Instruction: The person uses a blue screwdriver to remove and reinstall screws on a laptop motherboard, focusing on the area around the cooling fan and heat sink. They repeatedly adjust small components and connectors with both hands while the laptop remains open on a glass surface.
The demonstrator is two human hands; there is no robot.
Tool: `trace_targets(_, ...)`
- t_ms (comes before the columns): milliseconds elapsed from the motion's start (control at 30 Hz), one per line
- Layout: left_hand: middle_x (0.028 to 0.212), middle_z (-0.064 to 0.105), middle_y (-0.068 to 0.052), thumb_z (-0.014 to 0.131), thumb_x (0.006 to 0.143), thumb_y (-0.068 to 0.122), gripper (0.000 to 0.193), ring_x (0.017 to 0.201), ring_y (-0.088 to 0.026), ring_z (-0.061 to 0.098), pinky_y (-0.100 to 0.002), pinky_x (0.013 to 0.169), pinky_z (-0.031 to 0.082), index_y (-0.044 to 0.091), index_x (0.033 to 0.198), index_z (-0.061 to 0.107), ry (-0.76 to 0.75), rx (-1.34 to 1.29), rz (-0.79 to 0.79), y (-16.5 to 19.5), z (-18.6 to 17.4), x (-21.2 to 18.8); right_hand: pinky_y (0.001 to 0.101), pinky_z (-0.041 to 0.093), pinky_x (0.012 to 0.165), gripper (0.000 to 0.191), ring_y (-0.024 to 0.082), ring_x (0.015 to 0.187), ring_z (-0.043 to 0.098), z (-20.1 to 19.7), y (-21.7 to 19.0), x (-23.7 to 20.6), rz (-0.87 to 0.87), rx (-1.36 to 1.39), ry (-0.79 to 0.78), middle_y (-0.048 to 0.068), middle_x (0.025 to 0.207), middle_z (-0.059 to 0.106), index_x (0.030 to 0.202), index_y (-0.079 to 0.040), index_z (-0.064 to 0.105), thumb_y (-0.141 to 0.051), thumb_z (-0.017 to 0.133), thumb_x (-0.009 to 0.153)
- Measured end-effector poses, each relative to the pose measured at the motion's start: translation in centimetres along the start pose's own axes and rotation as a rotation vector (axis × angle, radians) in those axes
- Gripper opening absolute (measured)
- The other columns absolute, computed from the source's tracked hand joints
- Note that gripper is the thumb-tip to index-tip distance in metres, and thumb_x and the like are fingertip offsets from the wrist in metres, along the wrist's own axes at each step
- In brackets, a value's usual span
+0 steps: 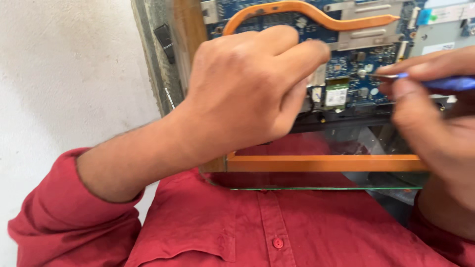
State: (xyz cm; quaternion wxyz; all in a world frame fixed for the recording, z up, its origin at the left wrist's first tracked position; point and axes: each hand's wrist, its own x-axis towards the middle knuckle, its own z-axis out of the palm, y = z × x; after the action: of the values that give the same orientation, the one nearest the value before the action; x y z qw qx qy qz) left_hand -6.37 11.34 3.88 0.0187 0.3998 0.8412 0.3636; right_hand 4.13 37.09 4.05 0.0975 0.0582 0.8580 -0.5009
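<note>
A blue laptop circuit board (356, 54) lies open in front of me, with an orange copper heat pipe (307, 12) curving across its top. My left hand (247, 89) rests on the board with fingers curled, fingertips pressing near a small green card (336, 94); I cannot see anything gripped in it. My right hand (435, 113) holds a blue-handled screwdriver (445, 81), its metal tip touching the board just right of the green card.
The board sits on a glass-topped table with an orange wooden frame (321, 163). A wooden post (188, 29) stands at the left, with a white wall (64, 74) behind it. My red shirt (277, 222) fills the lower view.
</note>
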Motion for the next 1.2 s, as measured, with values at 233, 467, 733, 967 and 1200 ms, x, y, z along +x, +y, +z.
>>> trace_targets(233, 0.086, 0.062, -0.006, 0.082, 0.091, 0.028, 0.027, 0.073, -0.028, 0.066, -0.04, 0.059, 0.049, 0.008, 0.103, 0.069, -0.105, 0.008, -0.017, 0.5, 0.0, 1.5, 0.0344, 0.062, 0.096, 0.02, 0.027, 0.103, 0.073, 0.4, -0.7, 1.0, -0.163, -0.067, -0.012, 0.023, 0.107, 0.066, 0.114, 0.009, 0.052, 0.013, 0.066, 0.099)
trace_targets(467, 0.084, 0.065, -0.012, 0.078, 0.088, 0.018, 0.02, 0.073, -0.032, 0.068, -0.042, 0.063, 0.053, 0.003, 0.096, 0.068, -0.112, 0.053, -0.125, 1.8, 0.4, 1.9, 0.0315, 0.062, 0.089, 0.019, 0.023, 0.096, 0.072, 0.7, -1.1, 1.6, -0.16, -0.027, 0.01, 0.022, 0.108, 0.068, 0.11, 0.008, 0.056, 0.013, 0.069, 0.097)
trace_targets(733, 0.091, 0.068, -0.014, 0.072, 0.096, 0.013, 0.01, 0.08, -0.033, 0.071, -0.044, 0.07, 0.056, 0.003, 0.094, 0.07, -0.225, 0.135, -0.166, 2.9, 1.0, 2.5, 0.031, 0.061, 0.087, 0.019, 0.021, 0.095, 0.072, 0.9, -1.0, 2.2, -0.116, 0.027, -0.017, 0.019, 0.104, 0.07, 0.107, 0.007, 0.059, 0.01, 0.072, 0.094)
trace_targets(967, 0.085, 0.07, -0.017, 0.071, 0.089, 0.007, 0.008, 0.079, -0.037, 0.07, -0.047, 0.073, 0.055, 0.002, 0.084, 0.071, -0.242, 0.041, -0.159, 1.2, 1.1, 3.6, 0.0265, 0.062, 0.08, 0.02, 0.016, 0.09, 0.073, 0.9, -0.9, 2.3, -0.143, 0.107, -0.115, 0.017, 0.104, 0.071, 0.097, 0.003, 0.059, 0.006, 0.076, 0.09)
trace_targets(1200, 0.081, 0.069, -0.02, 0.071, 0.087, 0.008, 0.011, 0.077, -0.039, 0.069, -0.049, 0.071, 0.053, -0.001, 0.08, 0.069, -0.251, 0.003, -0.134, 0.8, 0.9, 3.8, 0.0271, 0.061, 0.068, 0.02, 0.019, 0.079, 0.075, 1.2, -1.3, 3.6, -0.214, 0.048, -0.189, 0.018, 0.093, 0.073, 0.092, 0.005, 0.059, 0.005, 0.078, 0.085)
